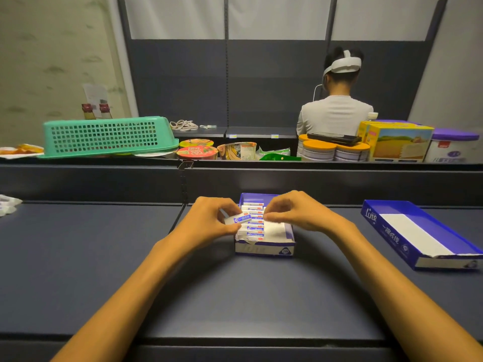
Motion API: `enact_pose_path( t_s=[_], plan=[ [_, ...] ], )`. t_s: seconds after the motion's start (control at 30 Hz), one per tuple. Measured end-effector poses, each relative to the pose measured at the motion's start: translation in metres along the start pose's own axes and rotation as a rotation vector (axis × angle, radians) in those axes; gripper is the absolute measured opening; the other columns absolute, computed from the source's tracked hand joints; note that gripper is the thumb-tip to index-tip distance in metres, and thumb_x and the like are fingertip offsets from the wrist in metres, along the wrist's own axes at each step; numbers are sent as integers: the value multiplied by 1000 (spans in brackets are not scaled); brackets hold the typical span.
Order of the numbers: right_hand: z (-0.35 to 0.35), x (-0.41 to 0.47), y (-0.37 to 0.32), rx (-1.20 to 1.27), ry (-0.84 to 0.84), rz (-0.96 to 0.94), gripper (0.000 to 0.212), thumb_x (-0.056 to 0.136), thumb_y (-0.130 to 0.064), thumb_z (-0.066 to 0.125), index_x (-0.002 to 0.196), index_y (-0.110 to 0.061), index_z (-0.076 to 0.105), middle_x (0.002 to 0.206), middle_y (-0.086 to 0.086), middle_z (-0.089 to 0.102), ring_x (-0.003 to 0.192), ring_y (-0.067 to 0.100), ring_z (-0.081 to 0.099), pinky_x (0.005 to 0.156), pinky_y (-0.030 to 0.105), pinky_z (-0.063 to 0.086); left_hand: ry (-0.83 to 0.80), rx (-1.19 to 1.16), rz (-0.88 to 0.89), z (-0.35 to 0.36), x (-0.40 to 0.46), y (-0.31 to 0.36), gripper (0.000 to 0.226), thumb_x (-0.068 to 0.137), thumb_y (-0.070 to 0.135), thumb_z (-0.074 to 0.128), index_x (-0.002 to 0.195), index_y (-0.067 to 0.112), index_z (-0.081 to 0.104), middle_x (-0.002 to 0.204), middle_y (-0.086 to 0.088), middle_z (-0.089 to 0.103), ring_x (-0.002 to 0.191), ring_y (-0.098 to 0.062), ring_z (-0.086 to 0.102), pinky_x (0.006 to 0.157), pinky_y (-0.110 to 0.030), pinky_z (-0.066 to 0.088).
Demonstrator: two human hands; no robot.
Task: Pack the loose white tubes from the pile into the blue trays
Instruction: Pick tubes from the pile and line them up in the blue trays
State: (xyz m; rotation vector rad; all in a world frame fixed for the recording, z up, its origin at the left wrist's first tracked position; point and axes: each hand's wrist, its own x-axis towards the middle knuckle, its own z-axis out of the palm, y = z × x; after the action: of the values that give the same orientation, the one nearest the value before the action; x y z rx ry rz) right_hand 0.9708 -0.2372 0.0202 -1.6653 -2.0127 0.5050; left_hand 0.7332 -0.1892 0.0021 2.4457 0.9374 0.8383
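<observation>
A blue tray (264,250) sits in the middle of the dark shelf and holds a row of several white tubes (254,228) stacked along its left side. My left hand (209,219) pinches one white tube with a blue label (239,219), held tilted just above that row. My right hand (295,209) hovers over the tray's right part, fingertips touching the tube row; I cannot tell whether it grips anything. A second blue tray (454,244) lies to the right with only a white liner in it. A pile of loose tubes (7,206) shows at the far left edge.
Behind a dark divider stand a green basket (104,135), instant noodle cups (197,150), orange-lidded tins (332,150), a yellow box (394,142) and a purple-lidded can (453,147). A person in a white shirt (335,113) sits with their back to me.
</observation>
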Motion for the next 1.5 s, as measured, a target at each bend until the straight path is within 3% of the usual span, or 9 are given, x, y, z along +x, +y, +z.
enact_pose_path(
  t_s=[0.1, 0.23, 0.47, 0.83, 1.1, 1.4, 1.5],
  plan=[
    [-10, 2, 13, -75, 137, 28, 24, 89, -34, 66, 110, -22, 65, 111, -4, 65, 98, 10, 59, 76, 22, 51, 23, 34, 21, -1, 15, -4, 31, 78, 30, 79, 105, 18, 69, 104, 6, 71, 92, -5, 67, 75, -24, 58],
    [-15, 10, 27, -231, 208, 102, 37, 89, -35, 66, 124, -25, 56, 128, -2, 57, 111, 10, 52, 88, 29, 50, 13, 157, 23, 3, 42, -2, 29, 79, 27, 76, 107, 23, 68, 107, 7, 71, 95, -8, 65, 80, -37, 57],
    [-13, 18, 30, -368, 225, 205, 47, 89, -38, 65, 132, -25, 49, 142, -1, 46, 127, 15, 44, 97, 31, 43, -37, 320, 77, 28, 87, 2, 28, 84, 27, 71, 111, 23, 64, 115, 3, 68, 101, -15, 62, 79, -29, 51],
    [-23, 28, 43, -334, 175, 204, 53, 87, -38, 67, 134, -24, 48, 137, 0, 52, 122, 16, 51, 97, 34, 47, -88, 266, 114, 61, 126, 3, 25, 84, 24, 73, 107, 20, 66, 107, 0, 70, 96, -16, 64, 84, -35, 55],
    [-24, 35, 53, -253, 89, 220, 57, 86, -39, 69, 135, -23, 46, 133, 2, 56, 117, 18, 55, 98, 40, 50, -119, 239, 79, 72, 131, 4, 21, 81, 21, 76, 99, 17, 65, 96, -2, 68, 82, -15, 63, 76, -28, 55],
    [-23, 37, 55, -183, 89, 213, 58, 83, -36, 73, 133, -23, 47, 128, 2, 59, 112, 17, 58, 97, 40, 51, -98, 472, 82, 82, 131, 8, 24, 88, 28, 67, 111, 20, 69, 109, -5, 68, 98, -21, 64, 81, -27, 48],
    [-23, 37, 55, -186, 93, 211, 58, 83, -36, 73, 133, -23, 47, 129, 2, 59, 112, 17, 58, 96, 39, 51, -85, 505, 113, 83, 131, 6, 25, 89, 29, 66, 113, 21, 69, 111, -3, 65, 99, -19, 60, 74, -22, 40]
  ],
)
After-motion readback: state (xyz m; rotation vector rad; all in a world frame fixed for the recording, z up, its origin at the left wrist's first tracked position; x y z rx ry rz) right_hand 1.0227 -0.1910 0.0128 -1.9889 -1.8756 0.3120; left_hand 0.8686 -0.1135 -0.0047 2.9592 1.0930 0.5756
